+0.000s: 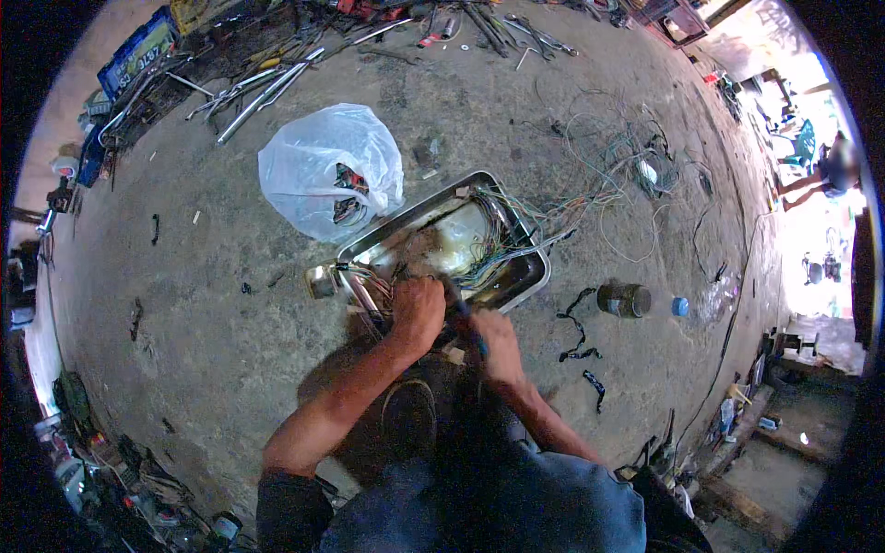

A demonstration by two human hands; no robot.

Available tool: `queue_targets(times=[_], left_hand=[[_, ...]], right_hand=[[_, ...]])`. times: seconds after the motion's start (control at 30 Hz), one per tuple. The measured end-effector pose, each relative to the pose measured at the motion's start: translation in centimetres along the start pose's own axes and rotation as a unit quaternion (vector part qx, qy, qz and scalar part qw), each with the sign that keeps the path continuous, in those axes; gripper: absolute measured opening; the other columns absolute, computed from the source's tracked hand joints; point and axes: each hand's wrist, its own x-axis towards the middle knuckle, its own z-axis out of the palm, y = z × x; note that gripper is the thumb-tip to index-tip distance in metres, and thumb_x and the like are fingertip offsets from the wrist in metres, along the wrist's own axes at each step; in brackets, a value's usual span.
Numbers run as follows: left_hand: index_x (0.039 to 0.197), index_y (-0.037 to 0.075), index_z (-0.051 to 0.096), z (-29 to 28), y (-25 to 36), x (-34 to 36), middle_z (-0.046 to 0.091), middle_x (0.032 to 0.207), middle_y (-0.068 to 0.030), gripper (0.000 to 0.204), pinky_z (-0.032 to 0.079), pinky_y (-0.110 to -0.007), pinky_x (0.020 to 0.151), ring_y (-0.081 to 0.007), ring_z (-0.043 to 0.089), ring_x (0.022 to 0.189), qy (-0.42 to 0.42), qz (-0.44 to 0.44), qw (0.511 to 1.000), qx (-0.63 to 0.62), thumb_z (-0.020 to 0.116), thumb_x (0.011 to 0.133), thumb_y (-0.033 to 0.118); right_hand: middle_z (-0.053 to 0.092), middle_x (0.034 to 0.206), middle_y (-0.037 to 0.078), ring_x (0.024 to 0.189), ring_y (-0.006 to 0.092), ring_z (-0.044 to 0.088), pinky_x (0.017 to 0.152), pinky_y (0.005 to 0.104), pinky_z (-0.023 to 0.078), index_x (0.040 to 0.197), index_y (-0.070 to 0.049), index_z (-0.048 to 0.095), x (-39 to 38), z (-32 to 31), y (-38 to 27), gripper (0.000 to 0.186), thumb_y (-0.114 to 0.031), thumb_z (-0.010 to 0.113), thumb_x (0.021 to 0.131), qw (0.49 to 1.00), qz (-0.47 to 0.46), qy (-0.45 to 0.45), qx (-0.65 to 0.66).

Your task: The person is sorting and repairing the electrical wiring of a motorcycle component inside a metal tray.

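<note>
A rectangular metal tray (pixel 540 288) sits tilted across the floor in front of me, with bundles of coloured wires (pixel 490 241) in it and trailing over its right side. My left hand (pixel 419 311) is closed over the tray's near edge, beside a wire bundle (pixel 364 270); what its fingers pinch is hidden. My right hand (pixel 496 345) grips a dark hand tool with a blue part (pixel 458 302), whose far end reaches toward the left fingers. The exact kind of tool is too blurred to make out. Brownish dirt and a bright wet-looking patch show on the tray's bottom.
Behind the tray stands a white plastic bag (pixel 309 166) with wiring inside. To the right lie a jar (pixel 624 300), a blue cap (pixel 680 306), black curled strips (pixel 577 332) and tangled wire (pixel 636 166). Metal tools (pixel 267 95) line the far edge; a person (pixel 837 168) is at far right.
</note>
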Motion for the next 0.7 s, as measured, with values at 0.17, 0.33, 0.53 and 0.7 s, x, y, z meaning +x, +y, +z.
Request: queue_targets(times=[0.17,0.33,0.53,0.7], left_hand=[[0.079,0.009,0.074,-0.7,-0.8,0.4,0.070,0.076,-0.0143,0.007,0.053,-0.047,0.068,-0.0336,0.072,0.078,-0.123,-0.035,0.992,-0.016,0.068,0.081,0.009],[0.075,0.008,0.076,-0.9,0.5,0.6,0.072,0.075,-0.0162,0.011,0.055,-0.046,0.066,-0.0326,0.074,0.075,-0.018,-0.006,1.000,-0.022,0.067,0.081,0.009],[0.076,0.008,0.077,-1.3,0.6,0.8,0.072,0.076,-0.0142,0.013,0.054,-0.047,0.069,-0.0302,0.073,0.076,-0.077,-0.023,0.996,-0.035,0.065,0.083,0.009],[0.074,0.007,0.075,0.8,0.5,0.2,0.071,0.074,-0.0158,0.014,0.052,-0.048,0.066,-0.0321,0.071,0.072,0.011,0.009,1.000,-0.002,0.065,0.083,0.012]], right_hand=[[0.067,0.096,0.010,0.100,0.0347,0.062,0.084,0.0420,0.047,0.101,-0.008,0.072,4.2,-3.8,-2.6,0.017,-0.013,0.064,0.087,0.991,0.116,0.015,-0.070],[0.068,0.093,0.013,0.089,0.0377,0.062,0.082,0.0455,0.046,0.095,-0.007,0.071,0.7,-0.2,0.0,0.011,-0.013,0.064,0.090,0.991,0.092,0.014,0.097],[0.068,0.101,0.015,0.092,0.0369,0.059,0.080,0.0488,0.043,0.100,-0.004,0.068,3.6,-4.7,-3.7,0.009,-0.012,0.065,0.095,0.991,0.115,0.061,-0.037],[0.066,0.096,0.015,0.092,0.0376,0.059,0.082,0.0488,0.044,0.097,-0.004,0.068,0.7,-1.8,-0.7,0.008,-0.011,0.065,0.095,0.999,0.031,0.019,0.018]])
